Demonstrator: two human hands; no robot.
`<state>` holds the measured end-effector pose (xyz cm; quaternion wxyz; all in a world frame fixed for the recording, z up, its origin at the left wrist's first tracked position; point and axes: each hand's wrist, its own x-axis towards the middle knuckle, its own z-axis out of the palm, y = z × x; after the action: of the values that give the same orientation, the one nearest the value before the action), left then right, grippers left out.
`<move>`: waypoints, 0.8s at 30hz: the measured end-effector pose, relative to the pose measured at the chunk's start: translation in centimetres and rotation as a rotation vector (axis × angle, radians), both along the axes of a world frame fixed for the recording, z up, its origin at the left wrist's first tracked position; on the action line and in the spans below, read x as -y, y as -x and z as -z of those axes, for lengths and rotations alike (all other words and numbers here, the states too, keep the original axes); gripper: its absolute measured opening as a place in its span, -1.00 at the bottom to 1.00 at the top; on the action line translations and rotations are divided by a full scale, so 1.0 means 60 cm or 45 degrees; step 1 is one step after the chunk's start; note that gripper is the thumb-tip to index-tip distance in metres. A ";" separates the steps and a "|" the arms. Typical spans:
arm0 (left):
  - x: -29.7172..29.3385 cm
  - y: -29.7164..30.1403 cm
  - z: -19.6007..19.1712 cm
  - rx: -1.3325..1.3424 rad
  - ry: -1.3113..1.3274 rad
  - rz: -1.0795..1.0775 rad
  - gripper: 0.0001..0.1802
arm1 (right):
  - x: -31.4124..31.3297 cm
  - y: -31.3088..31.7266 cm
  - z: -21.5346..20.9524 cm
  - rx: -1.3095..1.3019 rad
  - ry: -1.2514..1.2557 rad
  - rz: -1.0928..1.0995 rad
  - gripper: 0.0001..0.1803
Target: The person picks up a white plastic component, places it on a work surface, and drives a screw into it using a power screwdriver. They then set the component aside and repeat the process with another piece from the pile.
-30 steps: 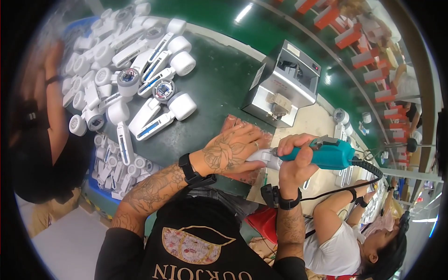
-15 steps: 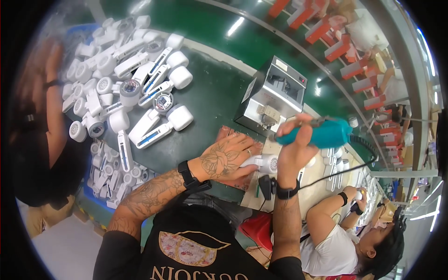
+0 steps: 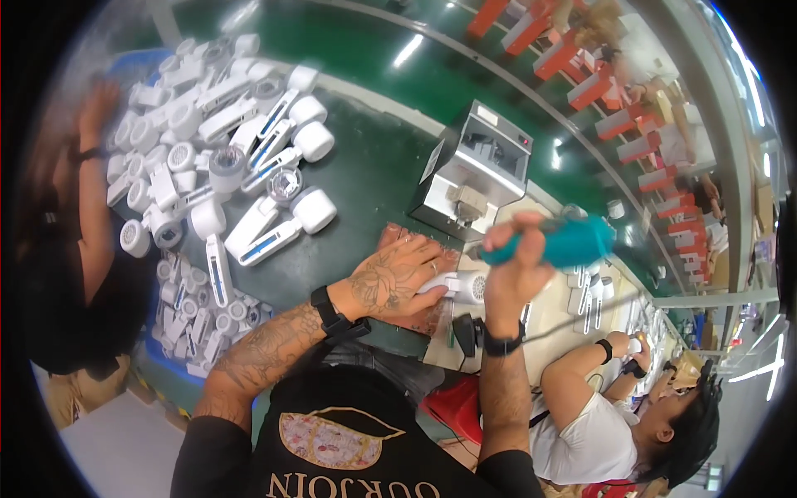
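**Teal driver lifted above the white part the left hand is pinning**

Head view: the left hand (image 3: 397,278) is lying flat, palm down, fingers spread and pressing on the near end of a small white handheld part (image 3: 459,286); that part is resting on the brown mat (image 3: 398,241) at the bench edge, its long axis running roughly left to right in the picture, its round vented end poking out just past the fingertips toward the right hand; the right hand (image 3: 513,270) is clenching the grip of a teal electric screwdriver (image 3: 564,242), fist wrapped fully round it, the tool body lying almost level and pointing left, its tip (blurred, so its exact reach cannot be told) hanging just above and slightly to the right of the white part, apart from it rather than touching; so the part is sitting below and to the left of the driver's nose, and the left hand is the nearer of the two, already on it; a dark cable (image 3: 573,319) is trailing from the tool down toward the right; just behind the mat a grey metal box machine (image 3: 481,170) is standing on the green table (image 3: 374,174); further left a heap of white housings (image 3: 232,158) is spreading over that table, well apart from both hands; a co-worker's arm (image 3: 91,191) is reaching in at the far left, and another person in a white shirt (image 3: 573,432) is sitting low on the right
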<state>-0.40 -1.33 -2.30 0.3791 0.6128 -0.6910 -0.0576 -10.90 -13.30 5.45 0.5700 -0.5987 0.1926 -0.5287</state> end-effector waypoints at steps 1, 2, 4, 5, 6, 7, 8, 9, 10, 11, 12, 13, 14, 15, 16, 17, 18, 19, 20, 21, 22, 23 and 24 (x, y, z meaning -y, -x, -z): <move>-0.001 -0.003 -0.012 -0.001 -0.009 0.026 -0.50 | -0.012 0.022 0.002 0.021 -0.016 -0.021 -0.50; -0.002 0.000 -0.010 -0.015 -0.025 0.027 -0.50 | -0.025 0.041 0.002 0.042 -0.034 -0.043 -0.46; 0.002 -0.001 -0.009 -0.037 -0.090 0.056 -0.51 | -0.047 0.060 0.001 -0.002 -0.024 -0.051 -0.42; 0.000 -0.003 -0.011 -0.062 -0.076 0.052 -0.54 | -0.053 0.064 0.003 -0.040 -0.007 -0.067 -0.37; -0.001 -0.003 -0.009 -0.065 -0.080 0.060 -0.54 | -0.055 0.068 0.005 -0.042 -0.011 -0.060 -0.37; -0.002 -0.004 -0.007 -0.048 -0.056 0.037 -0.55 | -0.057 0.072 0.008 -0.073 -0.025 -0.066 -0.35; -0.002 -0.003 -0.006 -0.030 -0.032 0.014 -0.56 | -0.058 0.073 0.010 -0.102 -0.040 -0.074 -0.33; -0.001 -0.003 -0.009 -0.030 -0.033 0.019 -0.56 | -0.059 0.073 0.008 -0.095 -0.032 -0.072 -0.33; 0.000 -0.004 -0.014 -0.028 -0.053 0.027 -0.57 | -0.058 0.073 0.010 -0.094 -0.033 -0.068 -0.33; 0.001 -0.005 -0.016 -0.026 -0.072 0.034 -0.57 | -0.056 0.073 0.014 -0.080 -0.044 -0.074 -0.34; 0.001 -0.005 -0.016 -0.025 -0.074 0.031 -0.57 | -0.055 0.073 0.018 -0.065 -0.055 -0.084 -0.35; 0.002 -0.005 -0.015 -0.032 -0.067 0.040 -0.55 | -0.054 0.072 0.021 -0.063 -0.055 -0.087 -0.35; 0.003 -0.006 -0.015 -0.039 -0.059 0.049 -0.53 | -0.053 0.070 0.022 -0.062 -0.072 -0.087 -0.37; 0.003 -0.008 -0.015 -0.033 -0.058 0.044 -0.53 | -0.051 0.067 0.026 -0.059 -0.087 -0.090 -0.40; 0.004 -0.009 -0.016 -0.012 -0.070 0.058 -0.51 | -0.050 0.065 0.030 -0.051 -0.085 -0.095 -0.40; 0.005 -0.010 -0.019 0.013 -0.081 0.072 -0.49 | -0.051 0.066 0.034 -0.022 -0.105 -0.106 -0.43; 0.004 -0.010 -0.024 0.030 -0.076 0.071 -0.49 | -0.054 0.064 0.037 0.012 -0.123 -0.115 -0.46; 0.001 -0.007 -0.033 0.098 -0.061 0.041 -0.47 | -0.055 0.061 0.033 0.068 -0.129 -0.127 -0.52; -0.003 -0.002 -0.041 0.167 -0.043 0.012 -0.45 | -0.060 0.067 0.034 0.091 -0.119 -0.126 -0.52; -0.002 0.001 -0.042 0.161 -0.061 0.031 -0.42 | -0.061 0.073 0.037 0.050 -0.151 -0.124 -0.54; -0.002 0.002 -0.040 0.203 -0.038 0.023 -0.42 | -0.060 0.075 0.042 0.010 -0.187 -0.126 -0.56; -0.002 0.003 -0.038 0.165 -0.070 0.036 -0.43 | -0.057 0.074 0.045 0.029 -0.209 -0.155 -0.57; -0.001 0.005 -0.034 0.118 -0.104 0.057 -0.43 | -0.055 0.078 0.048 0.039 -0.233 -0.176 -0.57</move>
<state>-0.69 -1.28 -0.26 0.3198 0.6142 -0.7184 -0.0658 -15.57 -9.99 2.56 0.6603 -0.5480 0.1896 -0.4773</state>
